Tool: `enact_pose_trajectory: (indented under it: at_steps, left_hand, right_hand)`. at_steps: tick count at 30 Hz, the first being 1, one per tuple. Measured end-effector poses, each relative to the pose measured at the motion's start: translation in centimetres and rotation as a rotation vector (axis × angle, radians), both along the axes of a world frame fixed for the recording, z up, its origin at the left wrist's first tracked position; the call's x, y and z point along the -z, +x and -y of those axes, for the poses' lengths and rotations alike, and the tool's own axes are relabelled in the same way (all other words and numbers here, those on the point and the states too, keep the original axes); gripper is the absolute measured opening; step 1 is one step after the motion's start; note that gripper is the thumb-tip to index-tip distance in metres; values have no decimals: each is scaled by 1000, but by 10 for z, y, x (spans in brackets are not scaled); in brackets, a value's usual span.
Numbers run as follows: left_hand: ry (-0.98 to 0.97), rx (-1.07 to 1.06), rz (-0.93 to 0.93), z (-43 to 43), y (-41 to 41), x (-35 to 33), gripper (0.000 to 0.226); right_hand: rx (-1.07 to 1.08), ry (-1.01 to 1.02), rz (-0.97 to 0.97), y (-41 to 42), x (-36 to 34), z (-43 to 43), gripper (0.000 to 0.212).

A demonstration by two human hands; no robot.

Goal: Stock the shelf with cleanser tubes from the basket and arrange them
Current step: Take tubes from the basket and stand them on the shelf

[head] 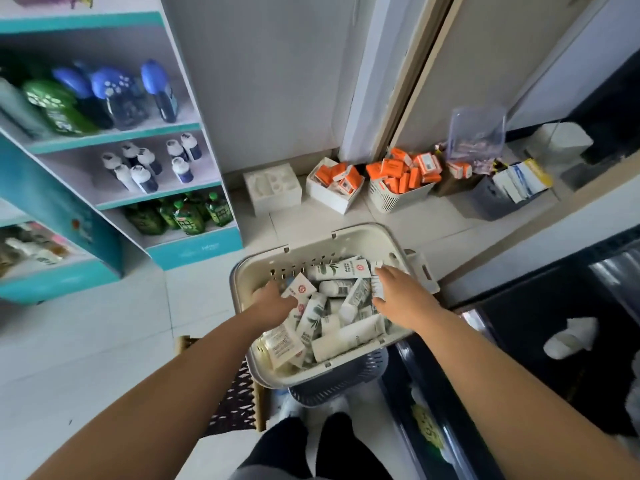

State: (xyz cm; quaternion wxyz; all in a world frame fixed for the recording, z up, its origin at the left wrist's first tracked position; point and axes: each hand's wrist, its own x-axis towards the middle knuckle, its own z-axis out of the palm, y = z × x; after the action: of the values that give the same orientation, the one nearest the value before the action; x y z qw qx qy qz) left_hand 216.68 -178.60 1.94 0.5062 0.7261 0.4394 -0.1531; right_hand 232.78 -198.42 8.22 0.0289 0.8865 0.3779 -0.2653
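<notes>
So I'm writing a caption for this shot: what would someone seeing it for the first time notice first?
The cream basket at centre, heaped with white cleanser tubes, draws the eye first, with the left hand and right hand both reaching into it. Next come the bright orange boxes on the floor by the wall, and the teal shelf at left with blue and green bottles.

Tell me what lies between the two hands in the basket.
A loose heap of white cleanser tubes inside the basket fills the gap between left hand and right hand, shown in the head view.
</notes>
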Motion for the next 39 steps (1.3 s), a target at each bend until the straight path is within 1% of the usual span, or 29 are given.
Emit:
enact_pose_trajectory:
  at_steps: [2,4,6,8,10,13,14,17,20,21,23,26,28,30,33,36,39]
  left_hand:
    - [-50,-132,-50,4,-3,8,68]
    - [-118,-206,-147,9,-6,13,80]
    - [-169,-286,-218,11,-6,24,92]
    - [-184,-364,-255,10,-2,36,93]
    - [-190,-385,-279,12,4,43,97]
    - [-119,-322,-344,21,9,52,105]
    - [-92,-314,-360,24,10,55,105]
    - [-41,-310,-369,28,11,61,102]
    - [-22,-259,-321,30,9,62,100]
    - [-20,-220,-301,31,8,60,98]
    - [7,-72,-273,32,2,54,97]
    - [33,181,-252,38,-10,49,117]
    - [53,285,-272,46,-13,48,125]
    - [116,313,-301,52,-13,49,121]
    - [248,360,-321,59,-14,52,106]
    - [287,308,-268,60,-18,46,91]
    - [350,248,-169,56,-19,34,66]
  right_hand:
    - [30,-90,-66,0,19,-1,61]
    - [29,-168,-105,-3,37,-1,67]
    - [24,-225,-95,-5,52,-1,71]
    - [14,-283,-62,-4,65,-4,70]
    - [5,-345,-54,-4,76,-6,67]
    - [-27,-427,-74,0,87,-7,42]
    - [-35,-442,-84,1,89,-8,37]
    - [-88,-468,-98,3,93,-10,35]
    - [-89,-462,-117,6,94,-12,42]
    - [-76,-447,-128,7,94,-12,47]
    - [-57,-404,-150,8,94,-10,50]
    - [-62,-361,-179,12,94,-7,44]
    - [-81,-343,-220,14,94,-6,41]
    - [-80,-326,-263,16,93,-6,36]
    - [-42,-281,-311,22,91,-5,27]
    - [28,-188,-377,26,87,-5,26]
    - [118,-47,-426,25,81,-11,20]
